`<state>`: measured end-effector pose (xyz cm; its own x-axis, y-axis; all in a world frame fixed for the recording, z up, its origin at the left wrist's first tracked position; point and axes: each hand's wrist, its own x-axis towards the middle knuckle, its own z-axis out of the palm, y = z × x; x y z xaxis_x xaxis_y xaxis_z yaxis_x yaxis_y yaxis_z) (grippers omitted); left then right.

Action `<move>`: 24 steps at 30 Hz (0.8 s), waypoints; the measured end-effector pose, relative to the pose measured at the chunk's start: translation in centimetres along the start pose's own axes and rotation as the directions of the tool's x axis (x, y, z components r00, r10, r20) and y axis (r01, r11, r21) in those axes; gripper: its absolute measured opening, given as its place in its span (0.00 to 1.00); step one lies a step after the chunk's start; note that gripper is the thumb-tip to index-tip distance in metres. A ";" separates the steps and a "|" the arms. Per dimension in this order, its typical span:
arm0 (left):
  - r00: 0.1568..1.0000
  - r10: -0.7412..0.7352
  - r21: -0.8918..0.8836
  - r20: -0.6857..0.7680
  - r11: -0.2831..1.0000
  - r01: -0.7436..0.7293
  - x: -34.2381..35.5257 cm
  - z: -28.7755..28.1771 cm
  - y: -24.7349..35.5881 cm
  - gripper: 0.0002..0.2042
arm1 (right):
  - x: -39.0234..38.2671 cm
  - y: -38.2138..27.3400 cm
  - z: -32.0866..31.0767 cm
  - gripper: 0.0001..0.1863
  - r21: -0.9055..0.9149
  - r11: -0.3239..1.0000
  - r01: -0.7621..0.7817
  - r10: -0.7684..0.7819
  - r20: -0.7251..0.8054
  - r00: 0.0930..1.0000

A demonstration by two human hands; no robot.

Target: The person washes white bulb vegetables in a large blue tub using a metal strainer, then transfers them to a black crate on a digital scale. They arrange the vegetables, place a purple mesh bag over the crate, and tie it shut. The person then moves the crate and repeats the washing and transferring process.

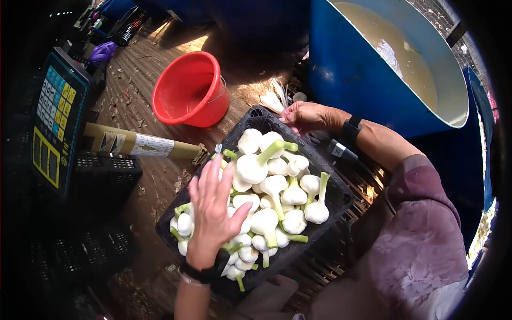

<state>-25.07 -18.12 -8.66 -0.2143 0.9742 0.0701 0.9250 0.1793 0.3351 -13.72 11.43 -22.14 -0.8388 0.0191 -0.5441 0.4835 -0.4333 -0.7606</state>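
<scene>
Trimmed garlic bulbs [252, 168], green stem stubs attached, lie heaped in a black plastic crate [335, 210] in front of you. Your left hand [212, 208], fingers spread and grasping nothing, lies over the left of the heap; how firmly it touches cannot be told. Your right hand [301, 116] appears to pinch the crate's rim at the far corner. For good handling, press lightly with a flat palm, turn projecting stubs inward, and steady the rim without trapping fingers or stems. To your left, a weighing-scale indicator [56, 106] bears blue, white and yellow keys with small printed characters; its tan post [184, 150] carries pale paper labels, their print too fine to read. Beyond stand an unmarked-looking red bucket [214, 111] and, to your right, a blue drum [352, 80] of murky water.
</scene>
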 end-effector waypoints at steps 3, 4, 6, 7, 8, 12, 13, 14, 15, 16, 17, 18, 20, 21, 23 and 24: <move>0.993 0.039 -0.197 0.115 0.980 -0.015 4.4 3.4 0.8 0.24 | 1.5 -0.2 -0.4 0.12 0.144 0.989 0.029 -0.045 0.108 0.993; 0.981 0.149 -0.168 0.128 0.978 -0.127 4.5 3.6 0.9 0.20 | 2.0 -0.2 -1.0 0.12 0.151 0.988 0.019 -0.037 0.119 0.992; 0.966 0.215 -0.060 0.143 0.976 -0.208 4.1 3.5 1.7 0.15 | 3.4 -0.1 -2.1 0.12 0.169 0.986 -0.009 -0.015 0.142 0.990; 0.975 0.175 0.018 0.135 0.984 -0.179 3.6 3.5 2.7 0.14 | 3.7 0.1 -2.3 0.12 0.232 0.972 -0.027 -0.008 0.150 0.989; 0.983 0.137 0.097 0.123 0.984 -0.149 3.6 3.5 3.4 0.12 | 3.8 0.4 -2.5 0.12 0.293 0.955 -0.045 -0.002 0.157 0.988; 0.959 0.194 0.274 0.208 0.929 -0.247 5.8 6.7 4.6 0.12 | 7.2 0.1 -0.5 0.14 0.229 0.965 -0.125 0.099 0.121 0.988; 0.960 0.213 0.262 0.180 0.931 -0.256 6.1 6.8 4.6 0.12 | 7.3 -0.2 -0.5 0.13 0.179 0.981 -0.081 0.071 0.059 0.996; 0.960 0.234 0.250 0.152 0.931 -0.266 6.4 6.7 4.7 0.13 | 7.5 -1.3 -1.3 0.11 0.198 0.974 -0.107 0.095 0.070 0.993; 0.963 0.228 0.235 0.146 0.937 -0.258 5.8 6.9 4.4 0.14 | 7.8 -1.5 -1.0 0.10 0.177 0.981 -0.075 0.081 -0.032 0.996; 0.961 0.241 0.240 0.133 0.933 -0.267 5.5 6.9 4.2 0.14 | 7.2 -2.4 0.0 0.09 0.203 0.979 -0.009 0.034 -0.117 0.993; 0.962 0.229 0.248 0.146 0.933 -0.260 5.4 6.9 4.2 0.15 | 6.4 -3.2 0.8 0.09 0.224 0.973 0.058 -0.011 -0.204 0.979; 0.960 0.238 0.248 0.149 0.931 -0.269 5.7 7.2 4.3 0.15 | 5.3 -3.8 0.6 0.09 0.239 0.959 0.153 -0.112 -0.177 0.978; 0.957 0.247 0.244 0.154 0.929 -0.279 6.2 7.5 4.4 0.15 | 3.4 -5.1 0.4 0.09 0.278 0.902 0.330 -0.310 -0.113 0.944; 0.956 0.257 0.241 0.140 0.928 -0.285 6.5 7.7 4.4 0.15 | 1.8 -6.0 0.8 0.08 0.238 0.890 0.389 -0.383 -0.075 0.921; 0.957 0.257 0.240 0.135 0.928 -0.284 6.0 7.5 4.0 0.15 | -1.5 -7.0 3.3 0.08 0.190 0.847 0.496 -0.510 0.025 0.860; 0.959 0.265 0.247 0.101 0.927 -0.283 6.1 7.8 3.7 0.16 | -3.1 -7.4 4.9 0.07 -0.050 0.620 0.783 -0.776 0.109 0.621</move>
<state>-20.48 -10.48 -14.29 0.0717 0.9955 0.0612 0.9955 -0.0753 0.0582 -15.91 10.14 -13.09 -0.9235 0.2497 0.2912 -0.3449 -0.2082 -0.9153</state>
